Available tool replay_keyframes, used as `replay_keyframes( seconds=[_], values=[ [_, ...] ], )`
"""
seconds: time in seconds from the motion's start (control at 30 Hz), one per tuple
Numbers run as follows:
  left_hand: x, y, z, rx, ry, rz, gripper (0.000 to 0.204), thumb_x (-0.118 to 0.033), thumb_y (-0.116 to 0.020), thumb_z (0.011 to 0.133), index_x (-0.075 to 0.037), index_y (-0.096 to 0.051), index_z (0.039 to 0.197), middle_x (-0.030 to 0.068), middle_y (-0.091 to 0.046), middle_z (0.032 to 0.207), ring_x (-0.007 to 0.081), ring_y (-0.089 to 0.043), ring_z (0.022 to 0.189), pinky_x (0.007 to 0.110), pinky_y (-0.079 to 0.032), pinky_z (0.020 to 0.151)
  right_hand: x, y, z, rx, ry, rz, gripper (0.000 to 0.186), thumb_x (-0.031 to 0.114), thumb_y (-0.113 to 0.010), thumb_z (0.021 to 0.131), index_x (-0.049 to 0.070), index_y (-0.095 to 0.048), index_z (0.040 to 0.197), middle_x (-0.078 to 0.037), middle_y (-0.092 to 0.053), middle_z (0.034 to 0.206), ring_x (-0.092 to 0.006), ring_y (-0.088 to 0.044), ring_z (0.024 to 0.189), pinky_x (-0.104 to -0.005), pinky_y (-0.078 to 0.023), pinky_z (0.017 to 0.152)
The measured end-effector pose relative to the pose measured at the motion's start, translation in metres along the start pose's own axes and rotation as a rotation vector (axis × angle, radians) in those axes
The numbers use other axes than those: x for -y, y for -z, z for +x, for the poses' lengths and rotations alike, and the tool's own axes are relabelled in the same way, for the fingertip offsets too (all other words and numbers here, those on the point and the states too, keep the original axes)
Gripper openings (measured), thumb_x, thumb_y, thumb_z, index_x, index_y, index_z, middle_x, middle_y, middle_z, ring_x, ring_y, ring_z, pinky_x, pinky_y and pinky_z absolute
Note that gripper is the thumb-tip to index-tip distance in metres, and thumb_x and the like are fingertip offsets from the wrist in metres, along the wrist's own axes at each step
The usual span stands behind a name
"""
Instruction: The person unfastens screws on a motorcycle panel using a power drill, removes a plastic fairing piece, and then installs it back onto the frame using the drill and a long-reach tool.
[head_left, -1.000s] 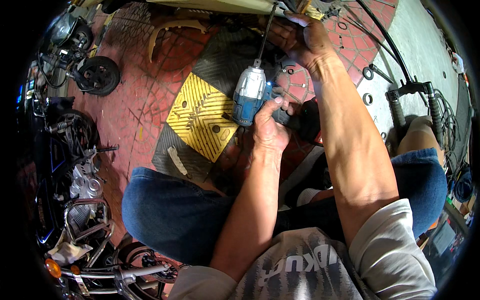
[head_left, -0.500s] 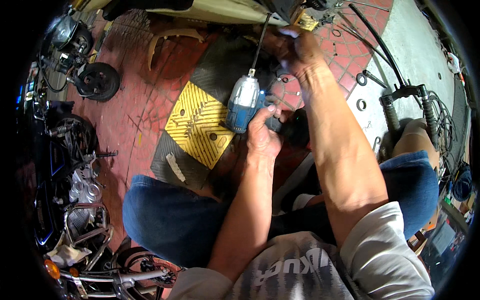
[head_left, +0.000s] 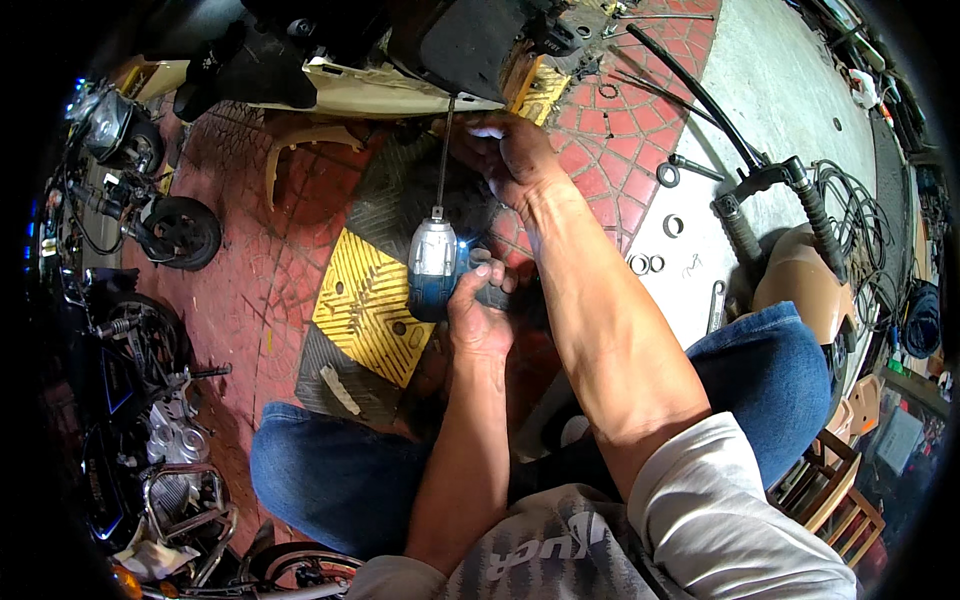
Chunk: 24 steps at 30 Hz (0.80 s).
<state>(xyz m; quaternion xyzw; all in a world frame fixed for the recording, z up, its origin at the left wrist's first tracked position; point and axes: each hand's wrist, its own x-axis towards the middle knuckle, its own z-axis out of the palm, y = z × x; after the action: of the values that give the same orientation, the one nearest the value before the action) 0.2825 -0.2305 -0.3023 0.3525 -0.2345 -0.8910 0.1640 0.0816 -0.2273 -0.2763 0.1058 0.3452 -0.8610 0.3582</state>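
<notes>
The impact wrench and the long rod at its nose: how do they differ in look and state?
The impact wrench is bulky, silver in front and blue behind; the rod is slim and darker.
The impact wrench is gripped by the left hand; whether the right hand touches the rod is unclear.
The rod's far end reaches the cream panel, while the impact wrench sits apart from it.
Both lie nearly in one line.

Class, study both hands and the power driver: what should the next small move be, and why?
Probably a slight tilt of the power driver with the left hand to check that its long shaft is seated: the shaft reaches the cream panel's edge, the right hand is close beside it, and the pictures do not show whether the tip is engaged.
</notes>
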Motion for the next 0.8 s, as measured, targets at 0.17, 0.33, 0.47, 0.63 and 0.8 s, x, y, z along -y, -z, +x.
replay_keyframes(
  seconds=[0.17,0.33,0.47,0.63,0.8],
  values=[
    [0.001,-0.003,0.0,0.0,0.013,0.006,0.029,-0.009,-0.068,0.081,-0.007,-0.061,0.109,0.0,-0.056,0.092,0.015,-0.055,0.081,0.031,-0.044,0.076,0.005,-0.007,-0.007,-0.019,-0.019,-0.009,0.024,0.003,-0.05,0.095,-0.004,-0.059,0.116,-0.017,-0.072,0.113,-0.0285,-0.07,0.11,-0.043,-0.054,0.102],
    [0.001,-0.002,-0.001,0.001,0.025,-0.012,0.03,-0.01,-0.069,0.081,-0.008,-0.062,0.111,-0.001,-0.057,0.092,0.0147,-0.056,0.082,0.031,-0.044,0.077,0.005,-0.002,-0.002,0.014,-0.04,0.037,0.02,0.008,-0.056,0.095,0.0,-0.058,0.112,-0.013,-0.067,0.101,-0.0269,-0.069,0.091,-0.0421,-0.057,0.089],
    [-0.005,-0.006,-0.005,-0.001,0.011,0.018,0.03,-0.011,-0.069,0.082,-0.009,-0.062,0.111,-0.0009,-0.057,0.092,0.0152,-0.056,0.082,0.031,-0.045,0.077,0.01,-0.007,-0.003,0.025,-0.067,0.18,0.027,0.023,-0.063,0.098,0.004,-0.054,0.115,-0.007,-0.057,0.08,-0.0228,-0.058,0.068,-0.0417,-0.057,0.076],
    [-0.008,-0.007,-0.009,0.022,0.132,-0.098,0.033,-0.01,-0.069,0.083,-0.009,-0.065,0.116,0.0006,-0.061,0.092,0.0163,-0.057,0.084,0.03,-0.046,0.079,0.014,-0.03,0.015,-0.145,-0.024,-0.032,0.052,0.048,-0.049,0.106,-0.002,-0.051,0.122,-0.024,-0.07,0.083,-0.0208,-0.051,0.051,-0.0351,-0.053,0.056],
    [-0.015,-0.011,-0.01,-0.089,0.075,-0.001,0.027,-0.01,-0.069,0.083,-0.009,-0.065,0.11,0.0011,-0.06,0.086,0.018,-0.057,0.079,0.034,-0.048,0.078,0.014,-0.043,0.022,-0.182,-0.153,0.058,0.059,0.05,-0.048,0.107,-0.005,-0.05,0.127,-0.031,-0.07,0.083,-0.0233,-0.056,0.051,-0.0311,-0.05,0.05]
  ],
)
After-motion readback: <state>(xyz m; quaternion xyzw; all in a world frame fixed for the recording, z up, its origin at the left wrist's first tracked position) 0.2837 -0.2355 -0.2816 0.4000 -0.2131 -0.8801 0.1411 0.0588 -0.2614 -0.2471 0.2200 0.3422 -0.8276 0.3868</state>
